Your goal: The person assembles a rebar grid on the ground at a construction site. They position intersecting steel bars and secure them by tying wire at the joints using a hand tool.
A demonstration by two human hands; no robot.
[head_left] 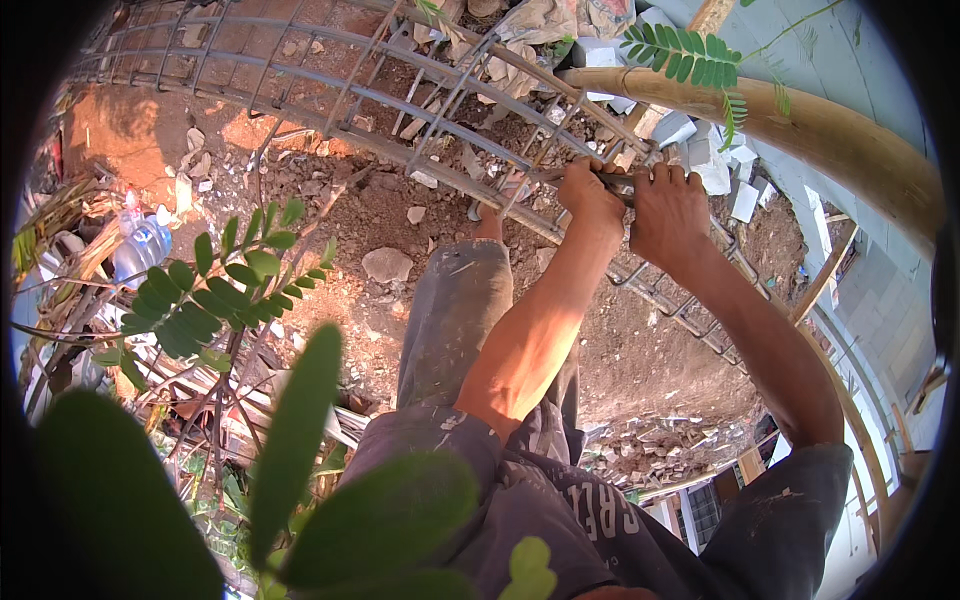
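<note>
Hands (592, 198) (668, 214) seemingly clamp a dark bar (617, 181) at the cage edge (525, 218), open soil (680, 365) beside.

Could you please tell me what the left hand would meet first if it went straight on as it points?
Probably the metal bar cage, whose bars lie just beyond the left hand, though depth is unclear.

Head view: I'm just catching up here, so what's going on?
A person leans over a long steel rebar cage above rough soil. The left hand and right hand are close together at the cage, both closed on a dark bar-like piece; the fingers hide too much to tell exactly what it is. A bamboo pole lies beyond.
</note>
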